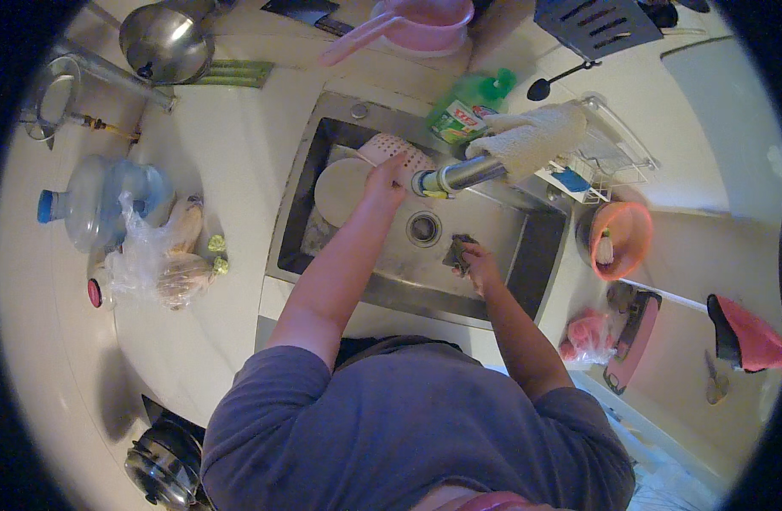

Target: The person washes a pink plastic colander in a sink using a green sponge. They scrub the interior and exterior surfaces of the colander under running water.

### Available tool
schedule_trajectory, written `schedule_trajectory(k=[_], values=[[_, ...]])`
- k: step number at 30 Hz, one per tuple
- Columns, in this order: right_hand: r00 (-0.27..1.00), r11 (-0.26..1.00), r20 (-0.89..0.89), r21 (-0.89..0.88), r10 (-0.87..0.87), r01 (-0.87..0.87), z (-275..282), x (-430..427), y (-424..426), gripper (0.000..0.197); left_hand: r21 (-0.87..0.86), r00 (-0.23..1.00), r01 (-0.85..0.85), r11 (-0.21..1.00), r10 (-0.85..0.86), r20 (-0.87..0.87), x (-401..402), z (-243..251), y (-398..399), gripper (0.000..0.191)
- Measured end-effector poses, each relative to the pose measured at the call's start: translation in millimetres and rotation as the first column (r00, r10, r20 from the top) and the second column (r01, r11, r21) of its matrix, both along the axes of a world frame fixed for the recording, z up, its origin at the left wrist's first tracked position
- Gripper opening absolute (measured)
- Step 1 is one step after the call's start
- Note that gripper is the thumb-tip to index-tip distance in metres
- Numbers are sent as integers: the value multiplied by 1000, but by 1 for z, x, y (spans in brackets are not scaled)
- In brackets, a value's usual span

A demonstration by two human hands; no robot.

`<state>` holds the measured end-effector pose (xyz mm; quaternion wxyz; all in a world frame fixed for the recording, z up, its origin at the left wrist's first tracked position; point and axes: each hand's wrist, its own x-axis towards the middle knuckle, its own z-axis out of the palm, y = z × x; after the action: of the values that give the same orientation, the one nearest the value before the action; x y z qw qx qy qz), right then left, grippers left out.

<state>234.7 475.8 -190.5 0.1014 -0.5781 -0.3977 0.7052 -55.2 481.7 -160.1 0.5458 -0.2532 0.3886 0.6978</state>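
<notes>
I stand before a stainless steel sink. My right hand holds a dark scrubbing pad low over the basin floor, to the right of the drain. Just left of the faucet, my left hand has its fingers bent at the edge of a pale pink perforated colander. Whether those fingers grip the colander is unclear. A round, pale plate or lid lies in the left part of the basin, partly hidden by my left forearm.
A cream towel drapes over the faucet. Behind it stands a green detergent bottle. An orange bowl and a pink-handled tool are at right. At left are a large water bottle and bagged food.
</notes>
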Motion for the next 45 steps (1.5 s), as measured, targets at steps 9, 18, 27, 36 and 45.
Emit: schedule_trajectory(k=[9, 18, 27, 36, 45], values=[[991, 953, 5, 273, 134, -130, 12, -52, -3, 24, -29, 879, -423, 906, 418, 230, -16, 17, -51, 33], [691, 118, 587, 720, 423, -684, 68, -151, 14, 32, 74, 924, -362, 929, 347, 163, -33, -14, -64, 31], [970, 826, -121, 553, 212, -112, 73, -175, 13, 27, 52, 621, 617, 786, -444, -646, 16, -3, -84, 42], [948, 771, -59, 598, 313, -218, 63, -161, 42, 30, 88, 602, 576, 813, -349, -718, 27, -3, -93, 62], [614, -103, 691, 692, 382, -715, 62, -167, 17, 30, -225, 364, 506, 832, -443, -819, 22, 8, -95, 49]])
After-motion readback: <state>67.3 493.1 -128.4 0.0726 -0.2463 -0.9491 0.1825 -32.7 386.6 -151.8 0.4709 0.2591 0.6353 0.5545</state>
